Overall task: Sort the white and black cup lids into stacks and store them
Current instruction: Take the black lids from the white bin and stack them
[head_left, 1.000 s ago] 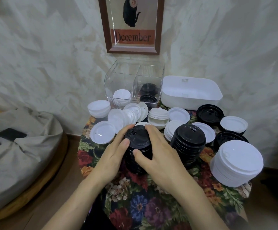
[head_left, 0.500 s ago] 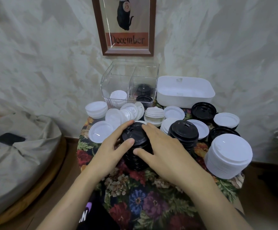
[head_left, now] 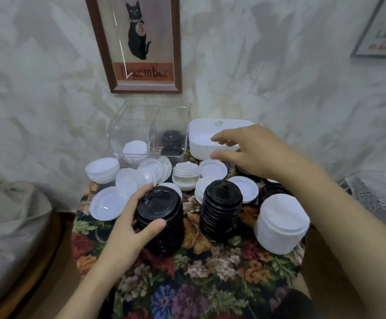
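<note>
My left hand (head_left: 134, 223) grips a tall stack of black lids (head_left: 162, 221) near the table's front, thumb on its side and fingers round its top edge. A second black stack (head_left: 221, 211) stands just to its right, and a white stack (head_left: 280, 224) stands at the right edge. My right hand (head_left: 250, 150) hovers with loose fingers and nothing in it over the loose lids at the back, in front of the white tub (head_left: 201, 148). Several loose white lids (head_left: 109, 203) lie at the left. The clear divided box (head_left: 149, 137) holds white and black lids.
The small round table has a floral cloth (head_left: 201, 272) and is crowded with lids. A framed cat picture (head_left: 139, 42) hangs on the wall behind. A grey cushion (head_left: 5, 226) lies on the left, below the table.
My right hand has let go of the black stack and lifted back and to the right, above the loose lids. My left hand stays on the stack. The camera has tilted up.
</note>
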A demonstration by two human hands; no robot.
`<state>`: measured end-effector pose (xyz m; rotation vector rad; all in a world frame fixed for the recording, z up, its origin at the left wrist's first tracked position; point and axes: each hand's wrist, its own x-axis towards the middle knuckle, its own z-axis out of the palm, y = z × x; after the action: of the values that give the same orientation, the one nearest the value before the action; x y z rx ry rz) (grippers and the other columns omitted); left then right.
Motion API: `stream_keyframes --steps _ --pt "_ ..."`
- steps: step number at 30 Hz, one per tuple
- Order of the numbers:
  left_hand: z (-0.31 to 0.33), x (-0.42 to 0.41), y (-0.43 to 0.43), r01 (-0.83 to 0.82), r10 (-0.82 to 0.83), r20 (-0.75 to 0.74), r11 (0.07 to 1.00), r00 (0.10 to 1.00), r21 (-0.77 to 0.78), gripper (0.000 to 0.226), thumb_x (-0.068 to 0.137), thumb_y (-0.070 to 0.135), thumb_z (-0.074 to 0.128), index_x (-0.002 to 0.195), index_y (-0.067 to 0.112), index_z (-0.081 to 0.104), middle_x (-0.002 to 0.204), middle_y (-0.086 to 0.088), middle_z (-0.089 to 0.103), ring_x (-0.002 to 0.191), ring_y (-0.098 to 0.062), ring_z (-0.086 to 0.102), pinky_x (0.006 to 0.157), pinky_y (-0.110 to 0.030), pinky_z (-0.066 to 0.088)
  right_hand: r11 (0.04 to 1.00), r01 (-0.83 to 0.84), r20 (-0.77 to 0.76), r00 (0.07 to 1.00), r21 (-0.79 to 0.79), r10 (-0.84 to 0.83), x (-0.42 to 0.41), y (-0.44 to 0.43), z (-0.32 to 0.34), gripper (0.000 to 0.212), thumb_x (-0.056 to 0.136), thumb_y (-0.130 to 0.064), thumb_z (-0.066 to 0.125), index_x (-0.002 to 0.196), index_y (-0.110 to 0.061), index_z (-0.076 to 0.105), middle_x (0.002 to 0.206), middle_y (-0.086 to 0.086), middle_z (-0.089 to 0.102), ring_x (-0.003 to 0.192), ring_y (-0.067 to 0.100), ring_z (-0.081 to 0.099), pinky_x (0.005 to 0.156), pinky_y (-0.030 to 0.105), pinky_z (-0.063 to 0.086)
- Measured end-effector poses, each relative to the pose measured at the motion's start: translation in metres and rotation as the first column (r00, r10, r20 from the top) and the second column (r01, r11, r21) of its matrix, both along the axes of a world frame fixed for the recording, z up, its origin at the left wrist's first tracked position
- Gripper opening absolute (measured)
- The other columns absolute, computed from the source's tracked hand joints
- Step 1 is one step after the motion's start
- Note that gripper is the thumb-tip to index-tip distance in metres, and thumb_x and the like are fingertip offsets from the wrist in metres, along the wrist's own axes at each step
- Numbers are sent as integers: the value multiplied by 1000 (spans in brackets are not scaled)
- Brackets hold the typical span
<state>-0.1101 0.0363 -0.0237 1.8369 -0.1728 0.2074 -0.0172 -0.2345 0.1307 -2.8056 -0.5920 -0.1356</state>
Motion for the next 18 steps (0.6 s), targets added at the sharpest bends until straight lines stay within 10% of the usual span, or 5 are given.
stream_keyframes --steps 6,18 --pt "0 2 -4 -22 23 20 1000 1000 -5 82 59 92 69 134 65 48 136 35 56 127 9 54 100 -23 41 971 163 -16 986 -173 -168 74 -65 -42 74 95 -60 61 159 -32 34 150 1 54 127 28 58 99 42 48" --pt "0 10 -22 29 -29 17 1000 999 -5 69 66 63 76 131 59 54 134 31 61 125 5 58 95 -10 45 943 195 -261 928 -269 -267 115 -89 -107 66 83 -50 78 141 -26 58 139 1 63 123 29 58 98 39 49"
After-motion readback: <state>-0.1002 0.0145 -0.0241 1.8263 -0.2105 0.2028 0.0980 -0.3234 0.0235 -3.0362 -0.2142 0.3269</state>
